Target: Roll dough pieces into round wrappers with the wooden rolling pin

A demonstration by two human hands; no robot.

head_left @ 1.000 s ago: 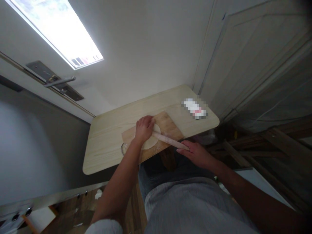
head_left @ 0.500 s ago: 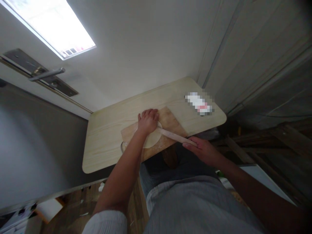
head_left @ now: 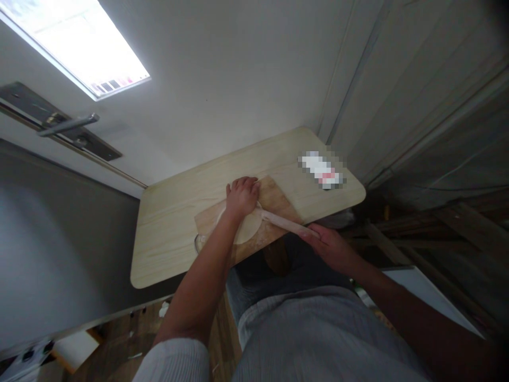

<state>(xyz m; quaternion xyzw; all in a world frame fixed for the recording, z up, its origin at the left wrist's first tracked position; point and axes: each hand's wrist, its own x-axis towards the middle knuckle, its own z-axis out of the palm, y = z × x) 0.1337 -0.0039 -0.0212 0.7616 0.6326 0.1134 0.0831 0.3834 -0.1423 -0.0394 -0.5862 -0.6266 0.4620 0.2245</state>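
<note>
Little change from half a second ago: left hand (head_left: 242,196) stays pressed flat, fingers together, on the far end of the rolling pin (head_left: 283,223) over the dough disc (head_left: 248,229); it sits about where it was on the board. Right hand (head_left: 328,246) has shifted slightly left and down with the camera, still laid palm-down with fingers extended on the near end of the pin, which juts past the table edge. Neither hand is closed around the pin; both rest open on top. Dough lies flat and round on the wooden board (head_left: 278,199), partly hidden under the left hand and forearm. Board lies angled on a pale wood table (head_left: 175,223) with rounded corners. A blurred-out small white and red item (head_left: 322,170) lies near the table's far right corner, well apart from the board. Behind the table a white wall, a door with a metal lever handle (head_left: 66,126) at left, panelled door at right. Bright window (head_left: 75,50) upper left. Wood floor below.
</note>
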